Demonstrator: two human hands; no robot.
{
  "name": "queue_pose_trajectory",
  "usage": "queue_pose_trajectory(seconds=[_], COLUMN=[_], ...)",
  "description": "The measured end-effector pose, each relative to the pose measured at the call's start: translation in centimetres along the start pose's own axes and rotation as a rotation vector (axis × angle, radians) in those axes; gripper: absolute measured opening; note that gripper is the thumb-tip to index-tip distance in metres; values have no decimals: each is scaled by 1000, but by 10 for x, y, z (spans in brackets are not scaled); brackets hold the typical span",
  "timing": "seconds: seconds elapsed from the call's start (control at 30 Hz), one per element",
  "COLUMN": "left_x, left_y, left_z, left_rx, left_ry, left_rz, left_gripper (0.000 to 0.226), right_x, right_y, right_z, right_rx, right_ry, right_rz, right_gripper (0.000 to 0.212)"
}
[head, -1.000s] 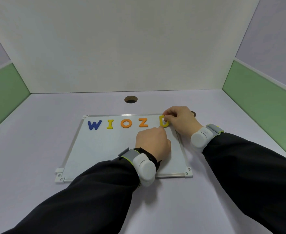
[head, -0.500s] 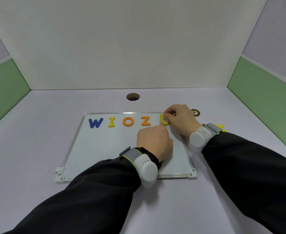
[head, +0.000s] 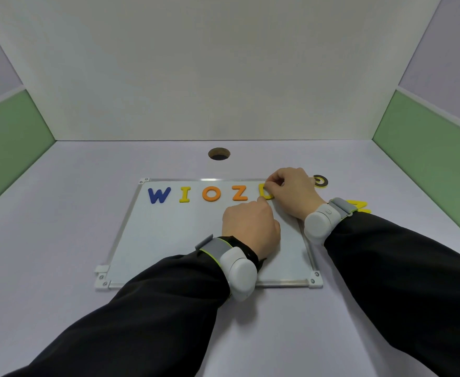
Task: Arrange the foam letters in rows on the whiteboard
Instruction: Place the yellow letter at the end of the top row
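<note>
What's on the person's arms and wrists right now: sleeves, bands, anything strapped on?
Both arms wear long black sleeves. The left hand is bare, with a rounded white wrist device on a grey strap edged in yellow-green. The right hand is also bare, with a matching white device and grey strap. No cables show.

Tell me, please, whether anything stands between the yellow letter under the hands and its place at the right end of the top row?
Nothing visible does. The yellow letter already lies on the whiteboard just right of the orange Z, with the right hand and left hand touching it. The board below the row is bare.
</note>
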State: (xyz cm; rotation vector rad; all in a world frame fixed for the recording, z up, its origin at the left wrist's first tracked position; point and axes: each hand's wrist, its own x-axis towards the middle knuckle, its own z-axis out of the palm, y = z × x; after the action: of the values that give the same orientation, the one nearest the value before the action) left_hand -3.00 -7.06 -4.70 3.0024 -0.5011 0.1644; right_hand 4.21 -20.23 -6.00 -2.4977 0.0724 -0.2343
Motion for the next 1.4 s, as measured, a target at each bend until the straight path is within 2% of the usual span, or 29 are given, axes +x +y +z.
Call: queue_pose_trajectory(seconds=[0.5, 0.7, 1.07, 1.27, 1.4], left_x=[-1, 0, 0, -1, -4], left_y=[0, -1, -1, -2, 0], left_z=[2, 2, 3, 1, -5], left_rx=[-14, -10, 3, -21, -18], left_ry=[-4, -4, -8, -6, -8], left_rz=[-14, -15, -11, -4, 5], left_gripper=[34, 40, 43, 32, 19], right_x=[-3, -5, -4, -4, -9], right_y=[1, 0, -1, 2, 4], right_z=[1, -1, -1, -3, -16], right_rx=[-9, 60, 51, 135, 210], right_ry=[3, -3, 8, 31, 83], right_rz=[21, 42, 40, 37, 51], right_gripper=[8, 17, 18, 9, 11])
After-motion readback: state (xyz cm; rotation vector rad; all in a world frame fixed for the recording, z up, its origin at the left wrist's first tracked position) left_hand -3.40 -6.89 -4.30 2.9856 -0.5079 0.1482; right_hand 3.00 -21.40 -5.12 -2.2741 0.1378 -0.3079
